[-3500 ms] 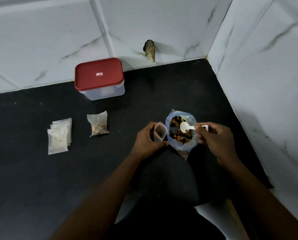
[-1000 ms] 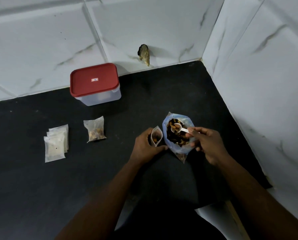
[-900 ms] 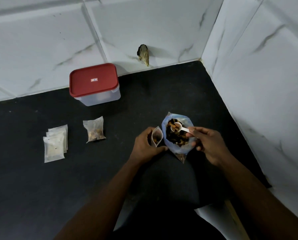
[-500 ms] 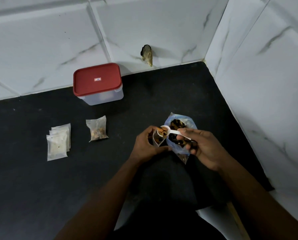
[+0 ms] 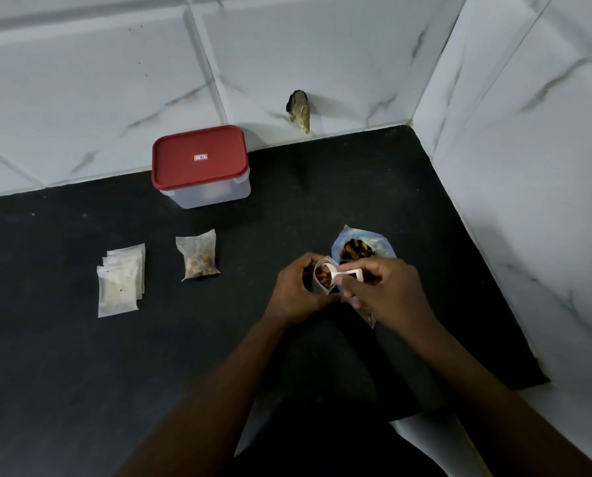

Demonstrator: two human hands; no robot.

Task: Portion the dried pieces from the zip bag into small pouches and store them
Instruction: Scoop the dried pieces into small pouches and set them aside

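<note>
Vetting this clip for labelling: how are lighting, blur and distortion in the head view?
Head view: dim and underexposed, the black counter loses texture; tile joints on the wall bow from wide-angle distortion; white scoop and small pouch are legible, forearms at the bottom edge dark and soft; no harsh glare.

Dim, cool light, dark counter underexposed, soft focus, wide-angle bending at edges
</note>
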